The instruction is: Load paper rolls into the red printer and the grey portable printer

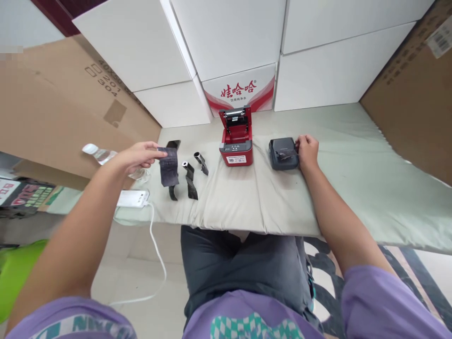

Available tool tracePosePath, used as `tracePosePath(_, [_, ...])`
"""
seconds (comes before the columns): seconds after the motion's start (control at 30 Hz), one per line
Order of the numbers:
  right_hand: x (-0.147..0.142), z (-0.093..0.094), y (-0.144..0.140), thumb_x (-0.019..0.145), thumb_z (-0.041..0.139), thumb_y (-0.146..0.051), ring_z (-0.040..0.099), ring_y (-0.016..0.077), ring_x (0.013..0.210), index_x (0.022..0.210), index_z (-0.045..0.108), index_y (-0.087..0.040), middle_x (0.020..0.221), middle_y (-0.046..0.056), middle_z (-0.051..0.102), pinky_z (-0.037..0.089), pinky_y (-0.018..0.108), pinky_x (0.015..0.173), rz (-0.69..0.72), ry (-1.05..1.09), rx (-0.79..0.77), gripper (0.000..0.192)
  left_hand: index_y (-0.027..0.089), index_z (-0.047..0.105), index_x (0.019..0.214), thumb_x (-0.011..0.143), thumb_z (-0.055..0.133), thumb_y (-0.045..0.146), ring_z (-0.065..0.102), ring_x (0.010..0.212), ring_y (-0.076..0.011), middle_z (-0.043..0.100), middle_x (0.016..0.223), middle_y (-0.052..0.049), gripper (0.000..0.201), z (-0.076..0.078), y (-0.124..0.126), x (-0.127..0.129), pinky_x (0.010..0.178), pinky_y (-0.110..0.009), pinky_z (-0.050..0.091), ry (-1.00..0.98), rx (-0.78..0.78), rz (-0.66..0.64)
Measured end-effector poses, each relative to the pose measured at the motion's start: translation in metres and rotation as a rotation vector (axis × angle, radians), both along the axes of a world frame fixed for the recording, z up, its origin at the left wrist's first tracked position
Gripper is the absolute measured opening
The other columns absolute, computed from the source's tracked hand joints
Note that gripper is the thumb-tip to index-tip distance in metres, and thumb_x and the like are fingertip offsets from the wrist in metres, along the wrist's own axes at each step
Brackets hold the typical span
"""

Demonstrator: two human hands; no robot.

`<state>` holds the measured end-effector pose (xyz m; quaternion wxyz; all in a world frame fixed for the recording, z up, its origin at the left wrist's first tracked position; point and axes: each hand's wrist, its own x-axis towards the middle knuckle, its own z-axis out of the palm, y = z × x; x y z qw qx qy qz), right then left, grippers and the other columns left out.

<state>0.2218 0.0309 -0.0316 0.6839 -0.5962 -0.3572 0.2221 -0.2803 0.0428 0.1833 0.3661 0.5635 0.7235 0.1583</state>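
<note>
My left hand pinches the top edge of a dark strip of paper that hangs down over the cloth-covered table. My right hand rests with curled fingers on the right side of a small dark grey printer, touching a dark slip at its top. Between them stands a red printer with its lid raised. Two small rolls with dark paper unrolled from them lie left of the red printer.
A white phone with a white cable lies at the table's left front corner, beside a clear water bottle. White boxes and brown cartons wall in the back and sides. A dark phone lies behind the strip.
</note>
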Motion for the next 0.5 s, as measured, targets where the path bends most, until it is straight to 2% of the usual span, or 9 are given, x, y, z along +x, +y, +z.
tracePosePath(0.1, [0.001, -0.001, 0.001, 0.094, 0.059, -0.034, 0.04, 0.0114, 0.055, 0.061, 0.055, -0.02, 0.057, -0.003, 0.049, 0.033, 0.03, 0.06, -0.004, 0.001, -0.003, 0.036, 0.024, 0.054, 0.089, 0.063, 0.094, 0.042, 0.028, 0.052, -0.0052, 0.045, 0.054, 0.01, 0.051, -0.017, -0.002, -0.008, 0.049, -0.019, 0.017, 0.024, -0.027, 0.062])
tracePosePath(0.2, [0.001, -0.001, 0.001, 0.094, 0.058, -0.033, 0.04, 0.0118, 0.055, 0.061, 0.054, -0.021, 0.056, -0.003, 0.049, 0.034, 0.03, 0.061, -0.01, -0.002, -0.014, 0.036, 0.023, 0.053, 0.094, 0.058, 0.093, 0.039, 0.031, 0.051, -0.0061, 0.055, 0.063, 0.008, 0.056, -0.034, 0.002, -0.012, 0.048, -0.021, 0.019, 0.063, -0.031, 0.098])
tracePosePath(0.27, [0.0, 0.0, 0.001, 0.094, 0.059, -0.034, 0.041, 0.0121, 0.056, 0.061, 0.053, -0.021, 0.057, -0.003, 0.048, 0.035, 0.031, 0.063, -0.012, -0.019, -0.018, 0.036, 0.024, 0.053, 0.097, 0.06, 0.09, 0.038, 0.037, 0.053, -0.0074, 0.059, 0.07, 0.005, 0.054, -0.045, 0.007, -0.015, 0.05, -0.022, 0.024, 0.105, -0.02, 0.097])
tracePosePath(0.4, [0.0, 0.001, 0.001, 0.092, 0.059, -0.036, 0.042, 0.0126, 0.057, 0.06, 0.053, -0.021, 0.058, -0.003, 0.048, 0.036, 0.031, 0.063, -0.019, -0.046, -0.031, 0.036, 0.024, 0.058, 0.101, 0.066, 0.084, 0.035, 0.045, 0.056, -0.0119, 0.057, 0.069, 0.004, 0.044, -0.067, 0.018, -0.018, 0.051, -0.025, 0.028, 0.305, 0.019, 0.081])
tracePosePath(0.5, [0.001, -0.002, 0.002, 0.091, 0.058, -0.041, 0.043, 0.0133, 0.059, 0.061, 0.053, -0.022, 0.059, -0.002, 0.049, 0.036, 0.031, 0.063, -0.017, -0.068, -0.032, 0.036, 0.023, 0.066, 0.102, 0.072, 0.08, 0.034, 0.053, 0.062, -0.0155, 0.061, 0.072, 0.001, 0.036, -0.078, 0.025, -0.017, 0.057, -0.027, 0.035, 0.504, 0.1, -0.05])
